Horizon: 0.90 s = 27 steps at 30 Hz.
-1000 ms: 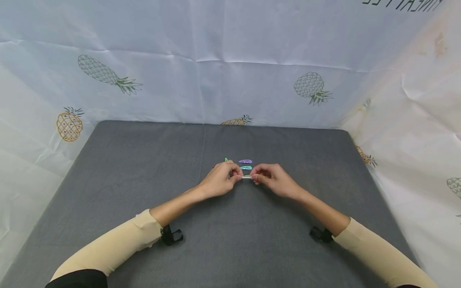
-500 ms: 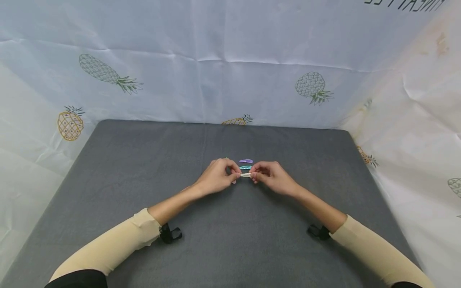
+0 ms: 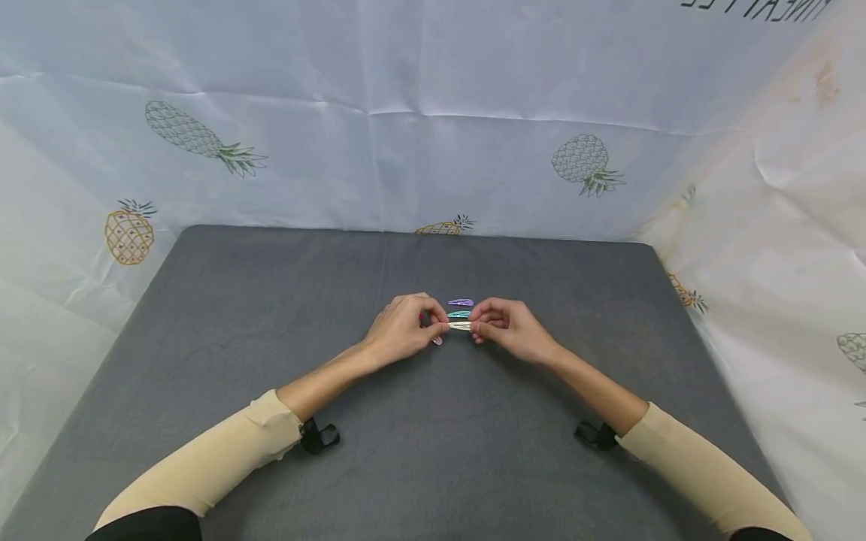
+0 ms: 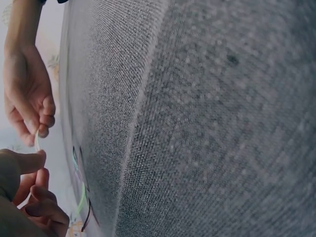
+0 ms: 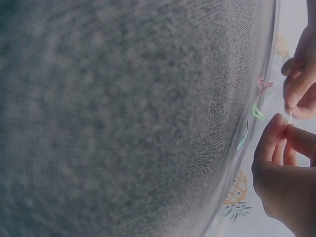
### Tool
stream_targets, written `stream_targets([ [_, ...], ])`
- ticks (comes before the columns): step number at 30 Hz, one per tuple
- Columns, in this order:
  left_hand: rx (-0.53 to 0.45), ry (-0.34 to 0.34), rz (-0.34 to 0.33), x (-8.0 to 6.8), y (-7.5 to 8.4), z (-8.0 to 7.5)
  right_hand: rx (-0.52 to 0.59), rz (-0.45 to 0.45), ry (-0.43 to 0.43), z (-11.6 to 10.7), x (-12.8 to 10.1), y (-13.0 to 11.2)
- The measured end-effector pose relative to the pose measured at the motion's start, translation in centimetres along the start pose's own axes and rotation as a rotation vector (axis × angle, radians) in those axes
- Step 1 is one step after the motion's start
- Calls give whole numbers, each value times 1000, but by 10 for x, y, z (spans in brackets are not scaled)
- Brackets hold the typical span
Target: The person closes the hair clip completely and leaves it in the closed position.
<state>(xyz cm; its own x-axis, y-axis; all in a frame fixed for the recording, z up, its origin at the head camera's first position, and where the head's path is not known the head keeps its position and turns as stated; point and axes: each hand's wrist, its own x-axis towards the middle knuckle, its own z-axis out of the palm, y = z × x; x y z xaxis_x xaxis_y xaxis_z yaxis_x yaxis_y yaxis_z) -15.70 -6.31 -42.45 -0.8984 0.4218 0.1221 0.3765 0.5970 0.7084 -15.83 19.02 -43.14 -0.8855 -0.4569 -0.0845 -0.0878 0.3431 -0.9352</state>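
A cream snap hair clip spans the gap between my two hands, held raised off the table. My left hand pinches its left end between thumb and fingertips, and my right hand pinches the other end the same way. Just beyond it lie a teal hair clip and a purple hair clip, side by side. A pink clip peeks out under my left hand, mostly covered. In the right wrist view, a green clip shows on the table near pink ones.
The grey cloth-covered table stretches to either side and toward me. Behind it hangs a pale curtain printed with pineapples, with another stretch of it along the right. Black straps sit at both wrists.
Both hands have shifted slightly away from me with the cream clip, which now shows more of its flat face. The green clip has gone behind my left hand; a pink one shows below it.
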Motion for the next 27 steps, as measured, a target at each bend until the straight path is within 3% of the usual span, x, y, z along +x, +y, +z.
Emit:
stream_targets([
  [18,87,30,19,3,-8,1,-12,29,-4,0,4,3],
  [27,118,3,-2,7,-8,2,-52,50,10,0,7,1],
])
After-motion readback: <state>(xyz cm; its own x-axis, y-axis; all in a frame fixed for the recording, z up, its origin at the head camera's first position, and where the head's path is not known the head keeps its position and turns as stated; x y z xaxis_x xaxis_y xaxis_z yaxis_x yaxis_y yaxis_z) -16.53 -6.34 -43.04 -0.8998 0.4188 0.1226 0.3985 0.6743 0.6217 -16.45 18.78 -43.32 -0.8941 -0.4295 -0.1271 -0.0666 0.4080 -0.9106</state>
